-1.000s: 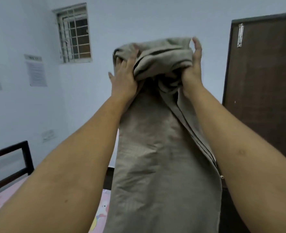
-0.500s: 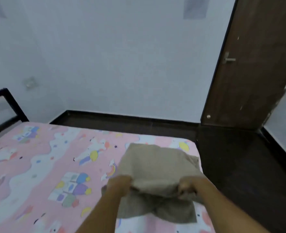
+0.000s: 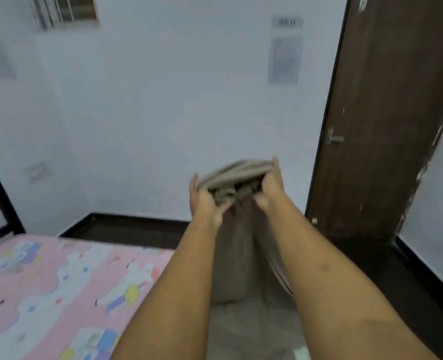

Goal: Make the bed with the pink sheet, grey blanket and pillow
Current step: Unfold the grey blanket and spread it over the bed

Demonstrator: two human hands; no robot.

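The grey blanket [image 3: 237,258] hangs between my forearms, its top bunched in folds at chest height over the bed's right edge. My left hand [image 3: 204,203] grips the bunched left side and my right hand [image 3: 269,189] grips the right side. The lower end of the blanket rests on the bed. The pink sheet [image 3: 46,289] with a cartoon print is spread flat over the mattress at the lower left. No pillow is in view.
A dark bed frame [image 3: 3,206] stands at the left against the white wall. A brown door [image 3: 387,113] is at the right, shut, with dark floor [image 3: 387,268] between it and the bed. A barred window [image 3: 64,10] is at the top left.
Half a second ago both hands held the blanket low on the bed. They have lifted its bunched top edge up again, and the view has tilted upward.
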